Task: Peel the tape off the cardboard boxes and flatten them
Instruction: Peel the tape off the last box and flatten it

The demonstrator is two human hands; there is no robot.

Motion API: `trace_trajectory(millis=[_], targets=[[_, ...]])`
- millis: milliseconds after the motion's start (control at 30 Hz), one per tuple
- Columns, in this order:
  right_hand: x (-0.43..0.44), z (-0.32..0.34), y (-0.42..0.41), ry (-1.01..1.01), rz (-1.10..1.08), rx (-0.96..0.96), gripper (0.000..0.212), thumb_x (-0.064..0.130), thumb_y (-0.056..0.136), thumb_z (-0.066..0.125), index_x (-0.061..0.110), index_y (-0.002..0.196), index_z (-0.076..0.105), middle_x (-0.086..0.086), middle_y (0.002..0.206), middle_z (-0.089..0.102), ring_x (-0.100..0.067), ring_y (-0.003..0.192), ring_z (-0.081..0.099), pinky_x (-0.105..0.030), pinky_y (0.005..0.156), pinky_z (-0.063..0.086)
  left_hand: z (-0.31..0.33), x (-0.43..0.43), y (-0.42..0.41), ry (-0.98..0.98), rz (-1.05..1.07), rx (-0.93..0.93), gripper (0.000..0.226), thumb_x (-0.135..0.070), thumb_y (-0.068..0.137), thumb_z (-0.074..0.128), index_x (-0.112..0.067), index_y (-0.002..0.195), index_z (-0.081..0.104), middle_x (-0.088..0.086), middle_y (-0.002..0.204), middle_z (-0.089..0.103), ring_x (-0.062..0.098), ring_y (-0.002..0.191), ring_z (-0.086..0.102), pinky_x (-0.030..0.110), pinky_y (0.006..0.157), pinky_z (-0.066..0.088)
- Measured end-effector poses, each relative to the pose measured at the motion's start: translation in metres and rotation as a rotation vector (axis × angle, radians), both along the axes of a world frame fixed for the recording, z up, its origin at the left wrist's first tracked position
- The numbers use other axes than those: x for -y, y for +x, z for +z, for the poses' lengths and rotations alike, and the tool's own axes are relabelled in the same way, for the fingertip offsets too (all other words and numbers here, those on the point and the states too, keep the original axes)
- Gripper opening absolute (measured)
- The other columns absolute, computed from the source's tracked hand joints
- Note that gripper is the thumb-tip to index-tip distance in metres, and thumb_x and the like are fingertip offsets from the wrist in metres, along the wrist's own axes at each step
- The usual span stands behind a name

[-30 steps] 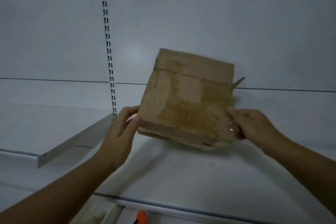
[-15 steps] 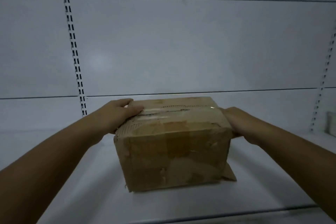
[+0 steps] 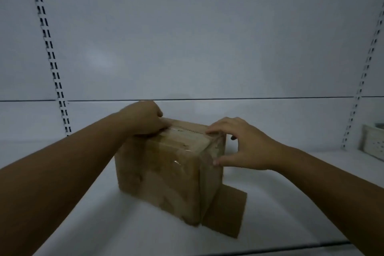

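Note:
A brown cardboard box [image 3: 164, 174] stands on a white shelf [image 3: 104, 214], turned so one corner faces me. Clear tape [image 3: 187, 141] runs over its top and down the side. One loose flap [image 3: 225, 212] lies flat on the shelf at the box's right foot. My left hand [image 3: 143, 118] rests curled on the top's far left edge and holds the box there. My right hand [image 3: 243, 143] is at the right upper corner, index finger on the top edge and thumb against the right side face, the other fingers spread.
The white back wall [image 3: 197, 37] has two slotted uprights, one at the left [image 3: 49, 56] and one at the right [image 3: 361, 81]. A pale container [image 3: 374, 143] stands at the far right of the shelf. The shelf's front edge [image 3: 270, 249] runs along the bottom.
The box came down from the air onto the shelf and has been turned corner-on. My right hand moved from the far right side to the right upper corner.

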State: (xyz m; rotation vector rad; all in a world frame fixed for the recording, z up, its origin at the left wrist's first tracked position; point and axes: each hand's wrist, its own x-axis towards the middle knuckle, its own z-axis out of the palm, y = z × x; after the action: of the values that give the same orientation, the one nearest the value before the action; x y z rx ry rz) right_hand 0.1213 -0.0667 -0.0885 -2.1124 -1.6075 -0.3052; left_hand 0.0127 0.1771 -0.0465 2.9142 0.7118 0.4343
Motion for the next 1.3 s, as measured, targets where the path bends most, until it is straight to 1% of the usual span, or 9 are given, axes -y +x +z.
trace_trajectory(millis=[100,200,433,600,767,900,1000,1100,1300], targets=[[-0.003,-0.008,-0.013,0.186,-0.029,0.115,0.058,0.073,0.060,0.057,0.037,0.106,0.062,0.021,0.094,0.051,0.003,0.088,0.043,-0.016,0.070,0.033,-0.009,0.017,0.014,-0.227,-0.133,-0.063,0.044,-0.051,0.091,0.045,-0.029,0.128,0.056,-0.003,0.137,0.052,0.019,0.120,0.048,0.032,0.098,0.032],[-0.008,-0.019,-0.019,0.320,0.022,0.205,0.054,0.066,0.067,0.056,0.026,0.101,0.069,0.011,0.086,0.054,-0.005,0.080,0.043,-0.015,0.067,0.034,-0.014,0.014,0.013,-0.409,-0.171,0.088,0.042,-0.050,0.088,0.051,-0.031,0.126,0.057,-0.003,0.136,0.052,0.015,0.111,0.048,0.030,0.096,0.035],[-0.027,-0.031,-0.006,0.610,0.246,-0.002,0.029,0.043,0.072,0.067,0.019,0.090,0.069,-0.002,0.074,0.060,-0.008,0.073,0.049,-0.020,0.062,0.042,-0.021,0.006,0.016,-0.445,-0.192,0.174,0.035,-0.044,0.087,0.056,-0.030,0.118,0.063,-0.005,0.127,0.058,0.011,0.104,0.051,0.026,0.086,0.036],[-0.032,-0.032,-0.002,0.634,0.302,0.006,0.020,0.040,0.077,0.064,0.023,0.088,0.067,-0.006,0.071,0.064,-0.009,0.070,0.052,-0.025,0.060,0.044,-0.022,0.003,0.018,-0.431,-0.182,0.159,0.031,-0.040,0.088,0.057,-0.033,0.118,0.062,-0.008,0.127,0.056,0.009,0.107,0.048,0.025,0.089,0.034],[-0.021,-0.020,0.021,0.491,0.358,-0.479,0.051,0.073,0.082,0.029,0.042,0.091,0.068,0.016,0.095,0.069,-0.006,0.094,0.062,-0.018,0.076,0.051,-0.022,0.001,0.016,-0.452,-0.186,0.151,0.028,-0.041,0.087,0.058,-0.037,0.115,0.064,-0.012,0.129,0.055,0.008,0.113,0.048,0.025,0.092,0.033],[-0.013,-0.035,0.034,0.220,0.364,-0.304,0.073,0.084,0.068,0.038,0.043,0.128,0.042,0.020,0.140,0.042,0.003,0.127,0.040,-0.017,0.098,0.041,-0.016,0.000,0.014,-0.527,-0.199,0.099,0.033,-0.041,0.080,0.066,-0.030,0.110,0.069,-0.017,0.132,0.055,0.002,0.118,0.047,0.024,0.100,0.031],[-0.014,-0.055,0.029,0.152,0.398,-0.240,0.084,0.068,0.066,0.064,0.042,0.139,0.031,0.021,0.146,0.034,0.002,0.130,0.035,-0.022,0.103,0.039,-0.005,0.000,0.014,-0.597,-0.106,0.043,0.053,-0.059,0.059,0.070,-0.028,0.102,0.074,-0.010,0.125,0.062,0.010,0.116,0.055,0.033,0.105,0.038],[-0.016,-0.062,0.016,0.344,0.409,-0.105,0.063,0.057,0.071,0.067,0.020,0.121,0.052,0.007,0.121,0.054,-0.001,0.107,0.050,-0.013,0.085,0.044,0.001,0.002,0.018,-0.590,-0.069,0.017,0.039,-0.056,0.064,0.072,-0.034,0.097,0.075,-0.007,0.116,0.068,0.015,0.110,0.061,0.038,0.103,0.043],[-0.015,-0.056,-0.003,0.399,0.397,0.201,0.046,0.052,0.088,0.045,0.011,0.074,0.060,0.000,0.072,0.058,-0.013,0.064,0.051,-0.032,0.052,0.046,-0.014,0.004,0.026,-0.433,-0.241,0.139,0.013,-0.030,0.086,0.063,-0.032,0.096,0.071,-0.016,0.119,0.064,0.001,0.115,0.055,0.031,0.109,0.034]])
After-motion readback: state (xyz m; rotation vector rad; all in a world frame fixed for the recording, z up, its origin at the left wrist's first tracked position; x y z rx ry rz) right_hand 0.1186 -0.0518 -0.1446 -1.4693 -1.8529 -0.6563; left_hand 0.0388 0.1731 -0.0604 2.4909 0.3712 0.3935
